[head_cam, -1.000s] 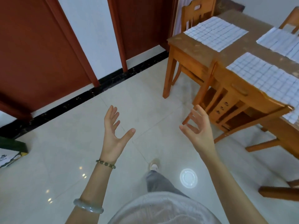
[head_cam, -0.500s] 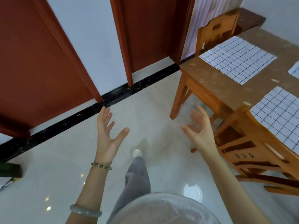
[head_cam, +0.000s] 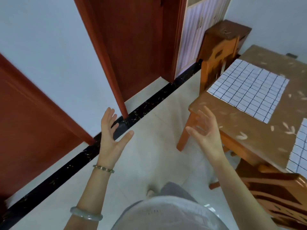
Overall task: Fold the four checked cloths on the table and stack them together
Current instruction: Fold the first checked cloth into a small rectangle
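A white cloth with dark checks (head_cam: 247, 89) lies flat on the wooden table (head_cam: 259, 135) at the right. A second checked cloth (head_cam: 299, 151) shows partly at the right edge, nearer to me. My left hand (head_cam: 111, 138) is raised over the floor, fingers straight and spread, holding nothing. My right hand (head_cam: 206, 133) is raised in front of the table's near corner, fingers relaxed and empty. Both hands are apart from the cloths.
A wooden chair (head_cam: 282, 195) stands pushed under the table at the lower right; another chair (head_cam: 216, 63) is at the table's far end. Red-brown doors (head_cam: 132, 47) and a white wall lie ahead. Pale tiled floor (head_cam: 149, 163) lies under me.
The view has swung left and closer to the table; the table slid toward the right edge. Both hands stay raised and empty.
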A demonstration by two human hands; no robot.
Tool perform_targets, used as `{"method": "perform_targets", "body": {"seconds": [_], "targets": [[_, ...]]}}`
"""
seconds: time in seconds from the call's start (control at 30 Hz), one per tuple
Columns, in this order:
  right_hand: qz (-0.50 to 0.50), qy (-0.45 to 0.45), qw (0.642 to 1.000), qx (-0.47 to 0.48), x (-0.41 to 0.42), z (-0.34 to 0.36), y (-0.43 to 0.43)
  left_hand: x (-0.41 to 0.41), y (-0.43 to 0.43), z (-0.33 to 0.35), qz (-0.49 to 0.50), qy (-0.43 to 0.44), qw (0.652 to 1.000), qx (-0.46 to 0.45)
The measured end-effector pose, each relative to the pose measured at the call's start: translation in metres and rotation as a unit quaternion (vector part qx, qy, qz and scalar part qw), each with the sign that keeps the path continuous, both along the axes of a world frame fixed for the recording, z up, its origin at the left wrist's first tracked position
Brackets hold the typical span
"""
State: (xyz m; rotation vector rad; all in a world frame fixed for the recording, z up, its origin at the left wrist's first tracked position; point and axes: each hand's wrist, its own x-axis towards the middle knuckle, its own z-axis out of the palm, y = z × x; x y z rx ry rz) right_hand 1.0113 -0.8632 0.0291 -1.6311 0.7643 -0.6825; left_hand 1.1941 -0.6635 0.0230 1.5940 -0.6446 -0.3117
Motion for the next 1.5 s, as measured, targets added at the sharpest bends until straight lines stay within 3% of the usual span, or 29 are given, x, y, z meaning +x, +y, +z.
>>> {"method": "perform_targets", "body": {"seconds": [0.37,0.63,0.9,1.23,1.4,1.5], "targets": [[-0.056,-0.004,0.998,-0.002,0.138,-0.021,-0.112,0.149,-0.125,-0.018,-0.048,0.001,0.999,0.013],[-0.111,-0.027,0.993,-0.015,0.235,-0.024,-0.239,0.263,-0.276,-0.011,-0.120,-0.016,0.992,0.020],[-0.192,-0.023,0.981,-0.006,0.266,-0.014,-0.330,0.319,-0.420,0.000,-0.225,-0.026,0.974,0.008],[-0.406,-0.026,0.913,0.021,0.243,-0.012,-0.380,0.310,-0.598,-0.005,-0.433,-0.012,0.901,0.002],[-0.510,-0.015,0.860,0.006,0.251,-0.013,-0.404,0.303,-0.687,-0.008,-0.539,-0.023,0.842,0.007],[-0.586,-0.012,0.810,0.003,0.264,-0.013,-0.420,0.303,-0.743,-0.004,-0.605,-0.036,0.795,0.014]]}}
